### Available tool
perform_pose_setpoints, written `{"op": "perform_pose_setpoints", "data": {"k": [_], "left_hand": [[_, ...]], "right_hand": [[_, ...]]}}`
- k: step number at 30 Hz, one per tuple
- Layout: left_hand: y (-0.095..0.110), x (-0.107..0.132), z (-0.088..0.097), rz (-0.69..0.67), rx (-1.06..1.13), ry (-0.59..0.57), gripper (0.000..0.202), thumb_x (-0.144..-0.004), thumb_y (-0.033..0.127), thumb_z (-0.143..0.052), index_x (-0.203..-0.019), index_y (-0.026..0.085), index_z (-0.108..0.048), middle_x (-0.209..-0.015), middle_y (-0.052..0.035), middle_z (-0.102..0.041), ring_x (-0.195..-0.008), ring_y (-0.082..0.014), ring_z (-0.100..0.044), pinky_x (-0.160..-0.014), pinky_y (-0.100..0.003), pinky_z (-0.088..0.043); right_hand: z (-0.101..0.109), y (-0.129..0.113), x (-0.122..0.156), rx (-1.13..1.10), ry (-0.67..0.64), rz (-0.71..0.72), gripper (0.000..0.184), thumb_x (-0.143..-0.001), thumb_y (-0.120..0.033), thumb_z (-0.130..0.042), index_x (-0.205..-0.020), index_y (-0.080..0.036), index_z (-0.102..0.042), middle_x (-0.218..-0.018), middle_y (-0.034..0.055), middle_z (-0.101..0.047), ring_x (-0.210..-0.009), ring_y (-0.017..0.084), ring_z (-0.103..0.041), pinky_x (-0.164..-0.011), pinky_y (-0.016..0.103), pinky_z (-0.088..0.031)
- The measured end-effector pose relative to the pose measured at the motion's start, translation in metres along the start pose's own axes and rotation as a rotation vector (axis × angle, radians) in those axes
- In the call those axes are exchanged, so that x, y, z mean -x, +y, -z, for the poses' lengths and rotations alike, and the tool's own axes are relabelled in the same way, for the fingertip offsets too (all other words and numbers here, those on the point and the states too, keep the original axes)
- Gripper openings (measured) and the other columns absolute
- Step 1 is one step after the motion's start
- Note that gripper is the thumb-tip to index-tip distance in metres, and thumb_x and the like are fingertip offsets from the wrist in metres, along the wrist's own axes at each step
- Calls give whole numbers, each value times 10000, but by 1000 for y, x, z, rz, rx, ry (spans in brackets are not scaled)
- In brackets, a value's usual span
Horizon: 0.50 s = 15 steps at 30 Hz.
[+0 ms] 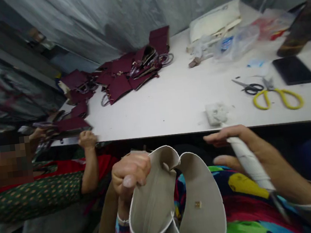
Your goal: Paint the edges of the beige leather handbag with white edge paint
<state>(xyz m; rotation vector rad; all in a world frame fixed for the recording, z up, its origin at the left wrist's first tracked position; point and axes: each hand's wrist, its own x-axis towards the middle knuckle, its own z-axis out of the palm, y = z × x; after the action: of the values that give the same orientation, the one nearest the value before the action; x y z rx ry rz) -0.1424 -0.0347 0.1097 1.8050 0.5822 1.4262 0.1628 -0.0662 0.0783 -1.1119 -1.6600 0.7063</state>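
Head view shows the left hand (132,171) clamped on the rim of a pale grey bag piece (152,210), held open above the lap, just before the table (149,113). The right hand (263,149) has its grip on a white-wrapped tool (250,163), thumb and fingertips parted. A white block (217,114) sits near the table's edge, yellow-handled scissors (269,85) farther right; maroon bags (119,87) lie heaped leftward, near a co-worker's hand (87,139).

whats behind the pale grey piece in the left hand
Multicoloured clothing shows through the gap in the pale grey piece and beside it; anything directly behind its walls is covered.
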Motion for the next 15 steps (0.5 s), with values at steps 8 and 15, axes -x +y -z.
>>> {"op": "perform_pose_setpoints", "data": {"k": [8, 15], "left_hand": [[-39, -36, -57, -9, 205, -141, 606, -1083, 493, -393, -571, 203, -536, -376, 28, -406, -313, -116, -377, -426, -286, -356], [-63, -44, -57, 11, 378, -344, 615, -1089, 524, -340, -662, 180, -619, -424, 16, -464, -358, -124, -460, -460, -285, -426]], "right_hand": [[-9, 12, -14, 1, -179, -132, 434, -848, -177, -838, -1170, -246, -555, -891, -40, -654, -683, 110, -569, -616, 222, -448], [0, 43, -4, -7, -163, -12, 360, -882, -217, -822, -1114, -221, -547, -887, -35, -625, -653, 89, -499, -614, 209, -393]]}}
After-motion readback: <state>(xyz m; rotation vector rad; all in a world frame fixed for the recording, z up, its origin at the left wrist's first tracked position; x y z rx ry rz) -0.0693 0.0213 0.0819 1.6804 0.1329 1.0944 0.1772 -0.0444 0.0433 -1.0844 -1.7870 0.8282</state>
